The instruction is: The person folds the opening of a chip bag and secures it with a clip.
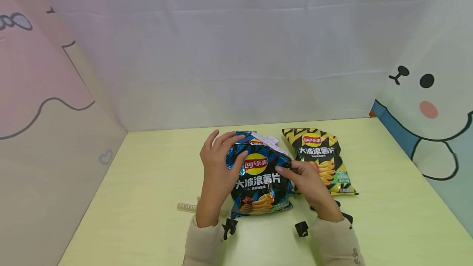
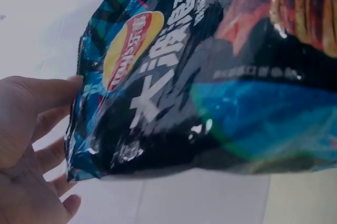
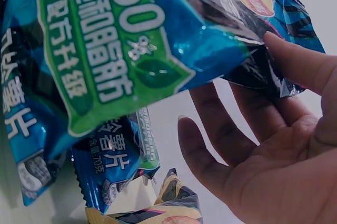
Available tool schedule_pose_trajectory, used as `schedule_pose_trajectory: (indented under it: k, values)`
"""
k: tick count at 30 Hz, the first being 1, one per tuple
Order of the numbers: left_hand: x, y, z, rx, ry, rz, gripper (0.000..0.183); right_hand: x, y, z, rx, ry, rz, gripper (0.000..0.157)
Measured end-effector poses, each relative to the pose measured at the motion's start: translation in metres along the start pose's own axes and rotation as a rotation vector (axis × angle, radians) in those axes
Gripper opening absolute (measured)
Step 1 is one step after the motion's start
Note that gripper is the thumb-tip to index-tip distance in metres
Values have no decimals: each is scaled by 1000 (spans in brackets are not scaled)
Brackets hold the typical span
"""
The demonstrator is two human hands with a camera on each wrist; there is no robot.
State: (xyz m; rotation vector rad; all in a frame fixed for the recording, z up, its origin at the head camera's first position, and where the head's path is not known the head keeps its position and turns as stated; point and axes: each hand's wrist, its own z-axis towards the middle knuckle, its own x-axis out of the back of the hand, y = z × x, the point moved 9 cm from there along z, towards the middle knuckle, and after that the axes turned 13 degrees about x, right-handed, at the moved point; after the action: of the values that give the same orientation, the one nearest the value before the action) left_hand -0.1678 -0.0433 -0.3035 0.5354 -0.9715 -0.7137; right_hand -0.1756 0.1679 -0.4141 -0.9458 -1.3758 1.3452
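Both hands hold up a blue-and-black bag of Lay's potato chips (image 1: 255, 184), its printed front towards the head camera. At the bag's upper left edge, the left hand (image 1: 218, 163) grips with thumb in front and fingers behind, as the left wrist view also shows along the crimped edge (image 2: 73, 124). The right hand (image 1: 312, 186) pinches the upper right corner, its thumb on the front in the right wrist view. Behind the held bag lies a second blue chip bag (image 3: 113, 155), mostly hidden in the head view. A yellow-and-black chip bag (image 1: 319, 159) lies just right.
A white strip with ruler-like marks (image 1: 269, 143) shows behind the bag's top. Another marked strip (image 1: 186, 207) lies left of the left forearm. Small black pieces (image 1: 301, 229) are scattered near the sleeves. A white cloth backdrop (image 1: 236, 52) rises behind the table (image 1: 148, 184).
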Motion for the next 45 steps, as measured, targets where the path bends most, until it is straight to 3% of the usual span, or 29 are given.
schedule_pose_trajectory:
  k: [6, 13, 17, 24, 30, 38, 45]
  values:
    - [-8, 8, 0, -70, 14, 56, 28, -2, -1, 0, 1, -18, 9, 46]
    - [-14, 9, 0, -72, 15, 36, 21, 1, -1, 0, -6, -7, -20, 46]
    - [-15, 11, 0, -85, 16, 8, 16, 5, -5, 1, 33, 19, -24, 42]
    - [-17, 13, 1, -87, 10, 6, 17, 10, -11, 1, 62, 61, -38, 38]
    - [-22, 17, -2, -147, 11, 28, 28, 10, -13, 0, 92, 66, -35, 38]
    - [-22, 17, -2, -126, -3, 0, 23, 11, -18, 1, 189, 60, -34, 34]
    - [-19, 20, -3, -135, -4, -8, 15, 13, -19, 0, 213, 86, 15, 32]
